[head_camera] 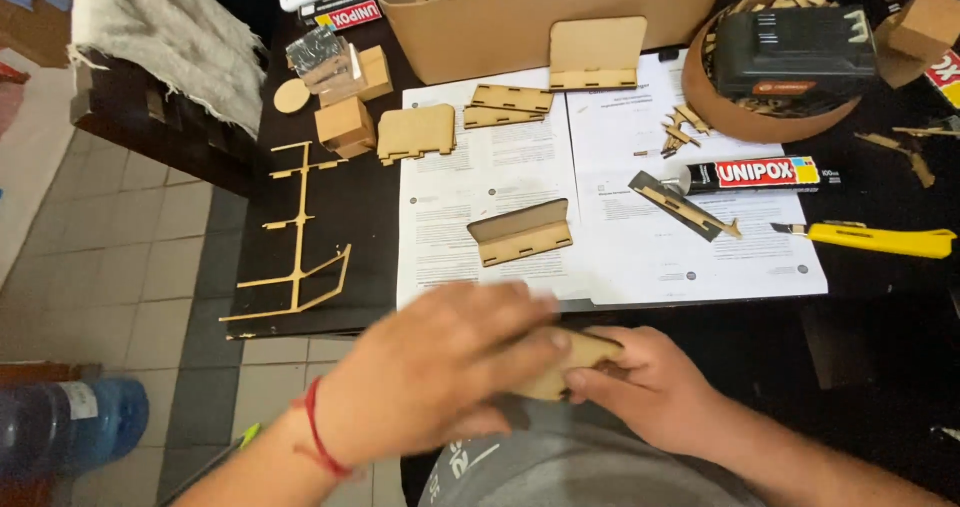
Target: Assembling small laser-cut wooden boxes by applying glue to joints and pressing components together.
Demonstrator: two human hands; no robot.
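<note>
Both hands [520, 372] — wooden piece [570, 362] off-table

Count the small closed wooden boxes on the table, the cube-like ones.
3. One box sits by the left paper's top corner, one behind it beside the wrapped bundle, one at top right. More may hide behind the cardboard carton.

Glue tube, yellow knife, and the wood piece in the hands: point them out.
glue tube [765, 174]: head view, middle of the tube body.
yellow knife [880, 239]: head view, middle of the yellow handle.
wood piece [585, 350]: head view, visible top edge between the two hands.
</note>
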